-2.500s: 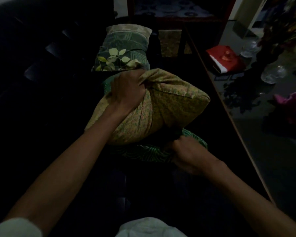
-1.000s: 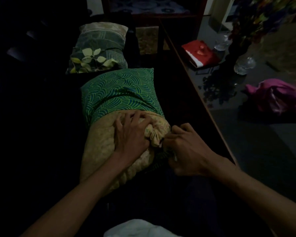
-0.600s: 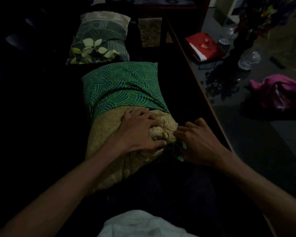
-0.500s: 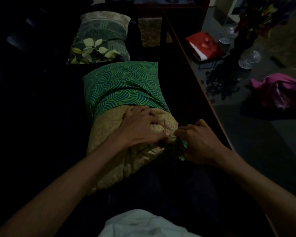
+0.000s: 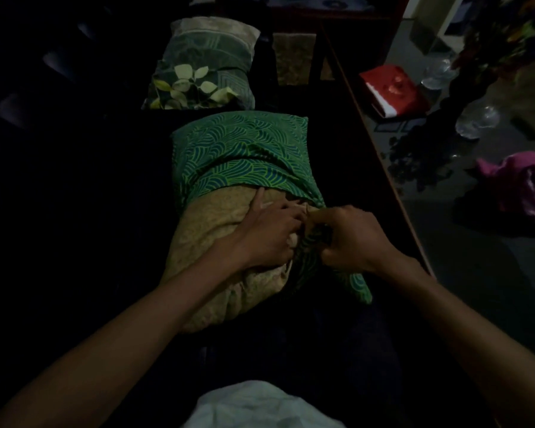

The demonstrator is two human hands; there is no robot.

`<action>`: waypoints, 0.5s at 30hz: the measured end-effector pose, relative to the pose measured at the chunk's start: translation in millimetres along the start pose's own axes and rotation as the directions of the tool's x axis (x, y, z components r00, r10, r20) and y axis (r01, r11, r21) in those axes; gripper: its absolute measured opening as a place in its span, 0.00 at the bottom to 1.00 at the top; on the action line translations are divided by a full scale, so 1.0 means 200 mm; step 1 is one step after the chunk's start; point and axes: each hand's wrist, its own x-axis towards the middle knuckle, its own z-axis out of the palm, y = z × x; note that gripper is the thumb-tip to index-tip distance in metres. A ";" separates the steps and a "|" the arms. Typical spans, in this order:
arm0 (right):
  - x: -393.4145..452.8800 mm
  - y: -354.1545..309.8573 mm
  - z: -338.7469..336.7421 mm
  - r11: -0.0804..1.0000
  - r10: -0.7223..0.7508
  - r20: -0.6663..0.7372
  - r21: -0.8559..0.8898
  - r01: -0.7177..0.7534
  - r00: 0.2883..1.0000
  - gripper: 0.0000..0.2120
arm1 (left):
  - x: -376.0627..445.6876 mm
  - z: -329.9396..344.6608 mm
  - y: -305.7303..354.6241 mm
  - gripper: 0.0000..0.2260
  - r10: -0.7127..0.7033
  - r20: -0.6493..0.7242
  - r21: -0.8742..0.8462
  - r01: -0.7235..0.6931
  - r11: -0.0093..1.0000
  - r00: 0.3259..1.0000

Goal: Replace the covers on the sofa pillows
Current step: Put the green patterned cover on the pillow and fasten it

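Note:
A tan pillow (image 5: 210,242) lies on the dark sofa in front of me, its far half inside a green wave-patterned cover (image 5: 241,156). My left hand (image 5: 266,233) lies on the pillow's near right corner, fingers curled over a bunched fold of the tan fabric. My right hand (image 5: 349,239) pinches the open edge of the green cover right beside it, and a flap of that cover hangs down below my wrist. The two hands almost touch.
A second pillow with a leaf print (image 5: 198,75) rests further back on the sofa. To the right stands a dark glass table (image 5: 445,211) with a red book (image 5: 393,91), glass vases (image 5: 476,118) and a pink cloth (image 5: 522,183). White cloth (image 5: 260,406) lies on my lap.
The pillow went from being lifted and bunched to lying flat, half inside the green cover. My right hand has pulled the cover's edge nearer to me, and a flap now hangs below it.

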 end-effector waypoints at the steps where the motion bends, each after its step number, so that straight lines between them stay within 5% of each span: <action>1: 0.00 0.00 0.02 1.000 0.008 -0.031 -0.010 -0.008 0.999 0.15 | -0.04 -0.02 -0.02 0.19 0.017 -0.001 0.003 -0.017 1.000 1.000; 5: 0.02 0.01 0.08 0.997 0.033 -0.097 -0.059 -0.039 0.995 0.19 | -0.34 -0.01 -0.04 0.35 -0.045 -0.292 -0.101 0.016 0.995 0.955; 7: 0.02 0.04 0.10 0.995 0.013 -0.100 -0.097 -0.023 0.995 0.20 | -0.58 0.04 -0.05 0.44 -0.213 -0.386 -0.072 0.201 0.977 0.897; 10: 0.01 0.06 0.14 0.990 -0.105 -0.114 -0.101 0.094 0.988 0.18 | -0.87 0.15 -0.08 0.65 -0.531 -0.235 -0.137 0.513 0.847 0.814; 12: 0.01 0.04 0.14 0.989 -0.139 -0.092 -0.068 0.133 0.986 0.14 | -0.93 0.26 -0.11 0.62 -0.571 -0.197 -0.296 0.507 0.809 0.797; 15: -0.01 -0.01 0.13 0.971 -0.227 -0.015 -0.074 0.226 0.974 0.07 | -0.87 0.32 -0.15 0.49 -0.489 -0.404 -0.426 0.314 0.848 0.773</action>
